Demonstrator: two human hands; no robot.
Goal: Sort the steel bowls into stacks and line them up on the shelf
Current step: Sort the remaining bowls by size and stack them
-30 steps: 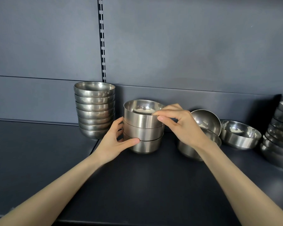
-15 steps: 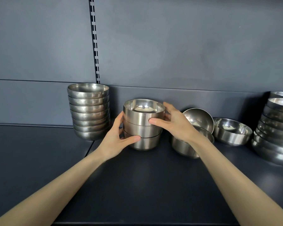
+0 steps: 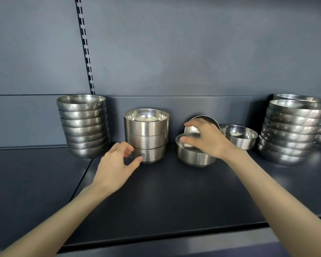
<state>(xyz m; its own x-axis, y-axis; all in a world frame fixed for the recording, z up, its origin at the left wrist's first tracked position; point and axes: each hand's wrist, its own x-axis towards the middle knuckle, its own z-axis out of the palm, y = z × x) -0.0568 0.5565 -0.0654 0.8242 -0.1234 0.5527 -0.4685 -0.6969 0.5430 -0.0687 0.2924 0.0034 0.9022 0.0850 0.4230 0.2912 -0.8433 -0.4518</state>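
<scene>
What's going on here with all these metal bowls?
A person is sorting steel bowls on a dark shelf. Their left hand is loosely curled beside the base of a three-bowl stack, holding nothing. Their right hand is spread over a tilted bowl leaning on an upright bowl; a firm grip isn't clear. A tall left stack and a tall right stack stand at the ends.

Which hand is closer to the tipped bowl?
Right. The right hand hovers just in front of the tipped bowl; the left hand sits farther left, beside the three-bowl stack.
</scene>
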